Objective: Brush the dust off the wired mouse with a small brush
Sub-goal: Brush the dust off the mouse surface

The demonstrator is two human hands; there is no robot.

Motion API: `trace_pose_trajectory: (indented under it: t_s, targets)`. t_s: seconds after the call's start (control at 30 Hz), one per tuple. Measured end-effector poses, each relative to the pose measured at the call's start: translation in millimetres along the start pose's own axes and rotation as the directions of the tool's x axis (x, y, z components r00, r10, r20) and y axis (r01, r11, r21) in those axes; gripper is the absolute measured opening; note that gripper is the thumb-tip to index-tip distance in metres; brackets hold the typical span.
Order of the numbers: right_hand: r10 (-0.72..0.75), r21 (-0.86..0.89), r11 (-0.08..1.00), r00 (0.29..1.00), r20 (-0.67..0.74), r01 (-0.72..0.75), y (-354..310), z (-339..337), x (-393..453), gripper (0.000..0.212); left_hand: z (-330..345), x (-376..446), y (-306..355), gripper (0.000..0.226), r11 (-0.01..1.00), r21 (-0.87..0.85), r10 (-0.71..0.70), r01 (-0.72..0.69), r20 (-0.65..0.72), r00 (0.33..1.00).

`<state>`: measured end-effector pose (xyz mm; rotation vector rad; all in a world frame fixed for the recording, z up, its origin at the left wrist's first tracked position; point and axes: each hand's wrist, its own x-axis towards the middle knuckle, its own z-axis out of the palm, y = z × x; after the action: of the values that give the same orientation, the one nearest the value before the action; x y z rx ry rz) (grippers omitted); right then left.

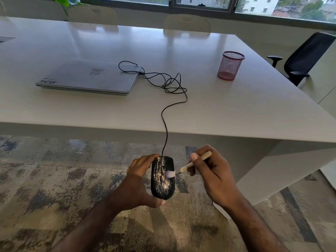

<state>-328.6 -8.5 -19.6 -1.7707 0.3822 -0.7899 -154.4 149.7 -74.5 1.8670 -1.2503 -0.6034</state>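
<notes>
A wide white table [218, 110] carries a closed silver laptop [87, 77] and a red mesh cup [230, 66]. Below its edge, the left hand [138, 180] grips the dusty black wired mouse [162, 180]; the right hand [212, 175] pinches a small pale-handled brush [189, 165], bristles touching the mouse

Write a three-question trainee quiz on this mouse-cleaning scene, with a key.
1. True or false: the mouse rests on the table.
2. Which hand holds the brush? A) left B) right
3. Fill in: the cable runs from the mouse up to the closed ____.

Key:
1. False; the left hand holds it out in front of the table, over the floor.
2. B; the right hand pinches the handle, bristles on the mouse.
3. Laptop.
</notes>
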Motion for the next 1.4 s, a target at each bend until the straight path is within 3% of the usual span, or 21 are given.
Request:
trace_pose_trajectory:
  t_s: [0.23, 0.4, 0.57, 0.77, 0.93, 1.1, 1.27, 1.4]
  targets:
    - [-0.014, 0.055, 0.998, 1.000, -0.020, 0.015, -2, -1, 1, 0.027, 0, -2, 1, 0.123, 1.000, 0.019, 0.005, -0.005, -0.006, 1.000]
    - [-0.017, -0.025, 1.000, 0.999, 0.038, 0.018, 0, -1, -3, 0.029, 0, -3, 1, 0.122, 0.999, 0.032, 0.017, -0.016, -0.018, 1.000]
    - [-0.026, 0.054, 0.998, 1.000, -0.012, 0.027, -3, -1, -3, 0.030, 1, -3, 0, 0.123, 0.999, 0.038, 0.020, -0.019, -0.028, 0.999]
    - [-0.031, 0.006, 1.000, 0.998, 0.047, 0.031, -2, 1, -7, 0.030, 1, -4, 0, 0.121, 0.999, 0.040, 0.032, -0.030, -0.036, 0.999]
    - [-0.039, 0.088, 0.995, 0.999, 0.001, 0.038, -3, 0, -7, 0.029, 2, -5, 1, 0.121, 1.000, 0.008, 0.021, -0.021, -0.034, 0.999]
    - [-0.022, 0.076, 0.997, 0.997, 0.075, 0.016, -1, 0, -10, 0.026, 1, -4, 1, 0.119, 1.000, 0.011, 0.019, -0.019, -0.027, 0.999]
    - [-0.041, 0.159, 0.986, 0.999, -0.005, 0.042, 1, -6, -7, 0.026, 1, -4, 1, 0.118, 1.000, 0.014, 0.020, -0.020, -0.046, 0.999]
    - [-0.012, 0.119, 0.993, 0.998, -0.062, 0.019, 7, -8, -9, 0.015, 1, -4, 0, 0.120, 1.000, 0.008, 0.017, -0.017, -0.045, 0.999]
